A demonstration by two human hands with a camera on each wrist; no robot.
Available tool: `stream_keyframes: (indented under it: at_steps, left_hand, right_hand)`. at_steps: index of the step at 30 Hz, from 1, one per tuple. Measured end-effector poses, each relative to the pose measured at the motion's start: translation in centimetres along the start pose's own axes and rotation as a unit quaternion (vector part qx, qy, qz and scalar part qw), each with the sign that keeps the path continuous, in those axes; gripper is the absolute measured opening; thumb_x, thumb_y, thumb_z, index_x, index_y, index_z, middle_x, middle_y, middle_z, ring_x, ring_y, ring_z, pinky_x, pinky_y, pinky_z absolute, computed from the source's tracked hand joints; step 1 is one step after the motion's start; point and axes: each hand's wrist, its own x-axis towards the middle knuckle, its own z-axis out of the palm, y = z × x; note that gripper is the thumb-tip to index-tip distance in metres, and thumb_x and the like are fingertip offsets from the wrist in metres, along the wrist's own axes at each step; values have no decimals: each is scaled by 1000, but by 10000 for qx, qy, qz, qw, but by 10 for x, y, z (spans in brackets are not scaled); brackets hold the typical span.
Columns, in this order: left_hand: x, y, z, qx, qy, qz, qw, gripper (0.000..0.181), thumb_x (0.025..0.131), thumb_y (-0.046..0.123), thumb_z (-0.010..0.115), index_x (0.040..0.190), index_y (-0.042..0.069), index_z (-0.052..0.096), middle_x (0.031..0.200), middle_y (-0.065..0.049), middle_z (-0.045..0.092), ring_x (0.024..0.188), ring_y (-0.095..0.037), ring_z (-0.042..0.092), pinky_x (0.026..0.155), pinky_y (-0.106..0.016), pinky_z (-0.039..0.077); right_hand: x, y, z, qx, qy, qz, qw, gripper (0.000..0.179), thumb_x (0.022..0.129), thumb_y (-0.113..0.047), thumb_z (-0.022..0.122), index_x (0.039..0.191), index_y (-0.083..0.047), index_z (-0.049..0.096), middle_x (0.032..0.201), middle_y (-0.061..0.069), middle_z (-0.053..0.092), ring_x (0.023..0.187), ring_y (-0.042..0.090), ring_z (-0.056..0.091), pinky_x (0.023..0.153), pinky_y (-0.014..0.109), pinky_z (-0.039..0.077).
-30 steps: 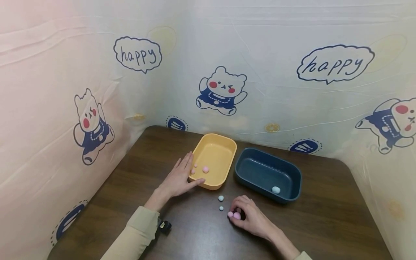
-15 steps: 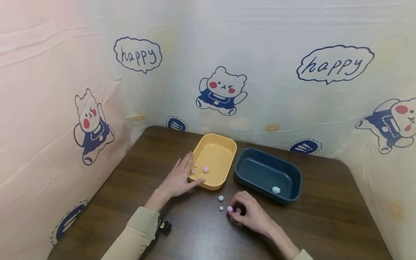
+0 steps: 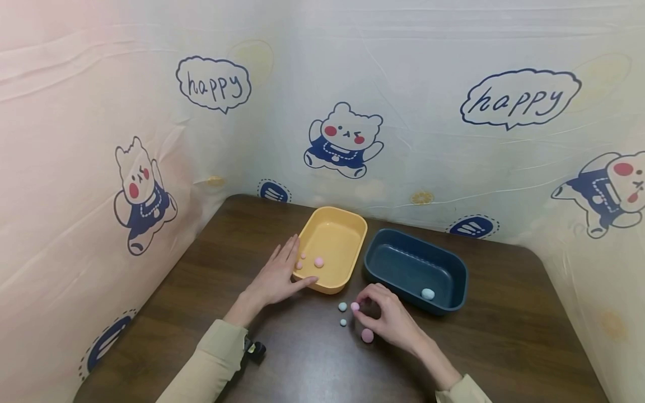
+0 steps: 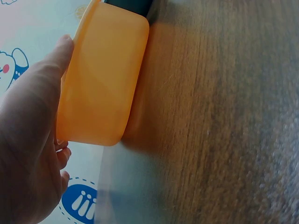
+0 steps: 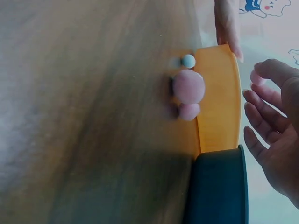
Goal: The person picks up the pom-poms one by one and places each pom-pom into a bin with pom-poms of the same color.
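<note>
Moved forward: one pink ball (image 3: 355, 307), pinched by right hand (image 3: 393, 323); straight-fingered left hand (image 3: 274, 281) touching yellow plastic tray (image 3: 333, 238); two pale-blue balls (image 3: 342, 307) between.

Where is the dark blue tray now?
In the head view, the dark blue tray stands on the table, right of the yellow tray, just beyond the right hand.

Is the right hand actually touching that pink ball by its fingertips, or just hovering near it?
Touching. The right wrist view shows the right hand pinching the pink ball between thumb and finger.
</note>
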Motion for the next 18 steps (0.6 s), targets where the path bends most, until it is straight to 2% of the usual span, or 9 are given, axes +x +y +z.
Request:
stream_keyframes:
  at_steps: [2,7,18]
  left_hand:
    - [0,1,0,128,-31,-13,9999,127,94,92,49,176,2,11,186,-16,12,174,-33,17,141,-61,17]
    - [0,1,-1,238,-130,-105,9996,125,96,89,52,177,4,8,187,-13,9,175,-32,15,142,-58,15]
    - [0,3,-3,223,-192,-173,9994,127,94,90,52,177,5,8,187,-13,9,175,-30,14,142,-57,16]
  right_hand:
    - [3,-1,0,-30,71,38,10000,17,97,-14,86,105,-25,75,98,-15,69,95,7,64,85,29,62]
    - [9,-4,-1,-176,239,81,9995,14,99,-15,83,105,-24,74,97,-14,69,94,10,64,85,30,61]
    - [25,-1,4,-494,555,-103,9972,13,100,-17,83,105,-24,73,95,-13,67,93,9,58,83,27,55]
